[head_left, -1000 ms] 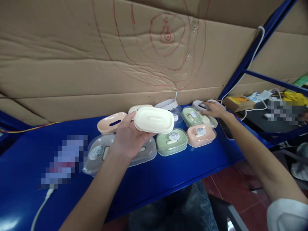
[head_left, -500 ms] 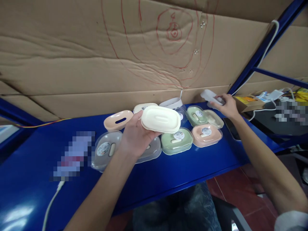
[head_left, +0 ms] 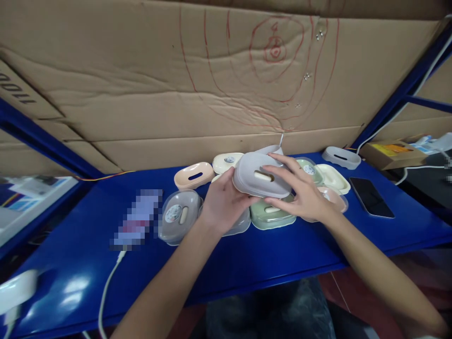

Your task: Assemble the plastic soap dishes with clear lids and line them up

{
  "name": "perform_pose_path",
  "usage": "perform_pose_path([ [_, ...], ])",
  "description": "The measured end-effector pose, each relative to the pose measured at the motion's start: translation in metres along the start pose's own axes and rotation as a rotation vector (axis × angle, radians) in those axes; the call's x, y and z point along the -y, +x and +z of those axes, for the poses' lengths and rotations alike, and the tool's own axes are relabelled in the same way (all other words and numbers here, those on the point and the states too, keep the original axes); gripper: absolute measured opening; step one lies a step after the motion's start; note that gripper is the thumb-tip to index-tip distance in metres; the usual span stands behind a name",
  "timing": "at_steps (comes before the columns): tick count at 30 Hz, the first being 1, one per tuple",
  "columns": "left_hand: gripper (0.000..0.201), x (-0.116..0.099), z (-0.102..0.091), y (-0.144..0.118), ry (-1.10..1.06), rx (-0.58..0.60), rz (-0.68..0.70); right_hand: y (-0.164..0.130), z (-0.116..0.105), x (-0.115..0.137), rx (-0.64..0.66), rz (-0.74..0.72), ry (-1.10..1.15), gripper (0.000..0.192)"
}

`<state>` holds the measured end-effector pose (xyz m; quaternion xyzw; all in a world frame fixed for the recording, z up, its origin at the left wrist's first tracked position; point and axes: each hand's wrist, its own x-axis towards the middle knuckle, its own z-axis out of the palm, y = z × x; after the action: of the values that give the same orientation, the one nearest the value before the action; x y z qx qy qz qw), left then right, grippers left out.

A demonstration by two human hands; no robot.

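Head view showed me both hands at one grey dish (head_left: 247,175), raised over the middle of the blue counter (head_left: 247,268). The left hand (head_left: 226,202) gripped it from its left end and from below. The right hand (head_left: 300,190) also gripped it, with fingers curved across its top and near edge. A short cream bar (head_left: 264,176) showed in its slot. Behind the left hand lay a peach dish (head_left: 192,177); just below the raised dish stood a green dish (head_left: 273,217), and a dark phone (head_left: 371,197) rested farther right
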<state>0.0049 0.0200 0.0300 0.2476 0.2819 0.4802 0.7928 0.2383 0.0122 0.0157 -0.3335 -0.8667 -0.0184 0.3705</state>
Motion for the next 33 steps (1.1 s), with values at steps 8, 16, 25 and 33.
perform_pose_path([
  [8,0.038,0.01,-0.002,0.002,0.038,0.124,0.083,-0.008,0.009,-0.007,-0.014,-0.029,-0.046,0.088],
  [16,0.039,0.02,-0.008,0.008,0.198,0.112,0.231,-0.01,0.009,-0.007,-0.01,-0.05,-0.086,0.099],
  [25,0.035,0.027,-0.01,0.006,0.349,0.096,0.386,-0.015,0.013,-0.006,-0.196,0.223,0.305,0.067],
  [33,0.027,0.007,-0.013,-0.003,0.904,0.223,0.81,-0.02,0.002,-0.01,-0.303,0.18,0.195,0.021],
])
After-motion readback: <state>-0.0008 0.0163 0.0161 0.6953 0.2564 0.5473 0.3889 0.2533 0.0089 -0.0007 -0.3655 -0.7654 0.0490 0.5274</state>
